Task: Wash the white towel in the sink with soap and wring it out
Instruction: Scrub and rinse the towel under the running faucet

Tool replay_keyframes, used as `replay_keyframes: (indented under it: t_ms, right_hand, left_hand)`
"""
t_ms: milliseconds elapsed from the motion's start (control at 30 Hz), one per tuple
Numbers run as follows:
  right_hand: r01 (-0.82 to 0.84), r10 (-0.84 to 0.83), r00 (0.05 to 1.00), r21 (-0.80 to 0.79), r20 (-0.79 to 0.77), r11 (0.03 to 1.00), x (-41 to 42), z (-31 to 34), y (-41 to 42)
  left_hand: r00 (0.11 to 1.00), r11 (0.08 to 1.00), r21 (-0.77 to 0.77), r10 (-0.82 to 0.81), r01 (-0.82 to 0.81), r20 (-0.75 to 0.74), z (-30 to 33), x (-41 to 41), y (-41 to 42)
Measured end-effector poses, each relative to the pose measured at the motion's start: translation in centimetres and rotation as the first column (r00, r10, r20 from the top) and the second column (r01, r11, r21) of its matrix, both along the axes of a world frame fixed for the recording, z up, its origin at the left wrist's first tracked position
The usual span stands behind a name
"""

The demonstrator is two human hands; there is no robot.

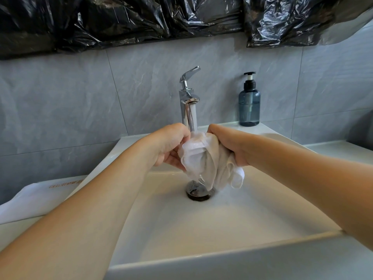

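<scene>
White towel (203, 158); white sink (201, 223); blue soap bottle (249, 106); black plastic sheeting (141, 19).

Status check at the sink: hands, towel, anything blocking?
Left hand and right hand both grip the white towel. Towel bunched under running faucet, above the drain. Nothing blocking.
</scene>
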State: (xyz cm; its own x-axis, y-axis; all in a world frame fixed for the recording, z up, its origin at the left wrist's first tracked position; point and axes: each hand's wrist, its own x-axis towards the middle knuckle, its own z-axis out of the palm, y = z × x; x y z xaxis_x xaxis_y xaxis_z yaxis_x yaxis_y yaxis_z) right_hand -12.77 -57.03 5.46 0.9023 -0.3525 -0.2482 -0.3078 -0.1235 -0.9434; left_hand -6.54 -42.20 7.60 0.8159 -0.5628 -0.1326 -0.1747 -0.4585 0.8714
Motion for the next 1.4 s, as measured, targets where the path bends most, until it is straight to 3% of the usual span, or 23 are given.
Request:
replay_keyframes:
  t_ms: [1033, 1167, 1300, 1400]
  right_hand:
    - [-0.031, 0.029, 0.998, -0.042, -0.052, 0.999, 0.2, -0.6, 0.5]
    - [-0.015, 0.014, 0.997, -0.011, -0.079, 1.000, -0.3, -0.3, 0.7]
    - [0.039, -0.040, 0.997, -0.019, -0.065, 0.999, -0.6, 0.0, 0.7]
    - [0.038, -0.041, 0.997, -0.043, -0.060, 0.998, -0.3, -0.1, 0.6]
  left_hand:
    - [1.000, 0.981, 0.193, 0.004, -0.002, -0.009, -1.3, 0.6, -0.2]
    - [1.000, 0.967, 0.253, -0.014, 0.015, -0.006, -1.9, 1.2, 0.0]
    - [0.998, 0.912, 0.407, -0.064, 0.053, 0.013, -2.3, 1.7, 0.2]
    - [0.993, 0.897, 0.426, -0.107, 0.119, -0.052, -2.2, 2.3, 0.8]
